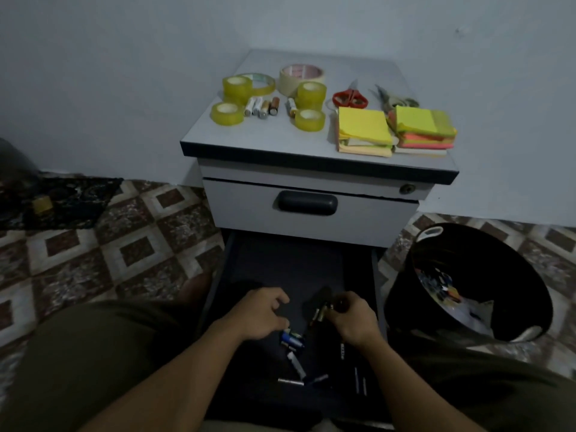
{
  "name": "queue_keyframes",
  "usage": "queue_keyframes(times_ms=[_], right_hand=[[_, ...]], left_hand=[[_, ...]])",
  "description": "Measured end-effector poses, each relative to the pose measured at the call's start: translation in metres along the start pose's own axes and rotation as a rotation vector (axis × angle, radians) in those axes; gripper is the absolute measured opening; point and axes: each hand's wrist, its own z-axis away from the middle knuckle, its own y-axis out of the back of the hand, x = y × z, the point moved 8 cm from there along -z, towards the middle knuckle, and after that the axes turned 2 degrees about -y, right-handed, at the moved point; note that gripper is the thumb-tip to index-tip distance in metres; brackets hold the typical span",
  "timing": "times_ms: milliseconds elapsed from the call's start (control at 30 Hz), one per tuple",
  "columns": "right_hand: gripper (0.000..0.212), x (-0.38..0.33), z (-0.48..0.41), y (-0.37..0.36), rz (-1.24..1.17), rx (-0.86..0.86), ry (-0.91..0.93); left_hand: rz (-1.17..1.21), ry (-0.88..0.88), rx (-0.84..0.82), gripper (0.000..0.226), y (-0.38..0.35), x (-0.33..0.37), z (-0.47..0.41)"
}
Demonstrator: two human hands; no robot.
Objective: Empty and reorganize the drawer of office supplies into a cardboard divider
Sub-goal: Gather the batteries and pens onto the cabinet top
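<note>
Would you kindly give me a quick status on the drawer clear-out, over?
Right grip holding batteries. Left grip over loose batteries in open drawer, hold unclear. Few small items left there; nothing blocking.

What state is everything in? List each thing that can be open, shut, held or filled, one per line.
Bottom drawer, pulled open.
Top drawer, shut.
Red scissors, blades closed.
Bin, holds rubbish.
Right hand, grips batteries.
Left hand, fingers curled over loose batteries; grip unclear.
</note>
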Motion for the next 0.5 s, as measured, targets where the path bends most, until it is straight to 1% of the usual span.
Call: queue_keyframes(times_ms=[100, 167, 233, 300, 367, 400, 500], right_hand=[[0.042, 0.009, -0.006, -0.01, 0.071, 0.041, -0.038], [0.058, 0.011, -0.007, -0.017, 0.128, 0.06, -0.081], [0.075, 0.011, -0.008, -0.022, 0.191, 0.088, -0.101], [0.084, 0.011, -0.01, -0.026, 0.212, 0.113, -0.106], [0.082, 0.012, -0.013, -0.03, 0.22, 0.122, -0.094], [0.078, 0.013, -0.014, -0.031, 0.218, 0.127, -0.084], [0.055, 0.011, -0.016, -0.031, 0.203, 0.143, -0.055]], left_hand=[[-0.079, -0.006, -0.015, 0.057, -0.021, -0.012, -0.005], [-0.116, -0.021, -0.03, 0.061, -0.032, -0.015, -0.008], [-0.145, -0.037, -0.039, 0.061, -0.04, -0.015, -0.012], [-0.206, -0.072, -0.041, 0.057, -0.046, -0.013, -0.017], [-0.233, -0.106, -0.019, 0.046, -0.05, -0.012, -0.02], [-0.234, -0.117, -0.001, 0.038, -0.05, -0.012, -0.021], [-0.224, -0.125, 0.051, 0.024, -0.049, -0.014, -0.024]])
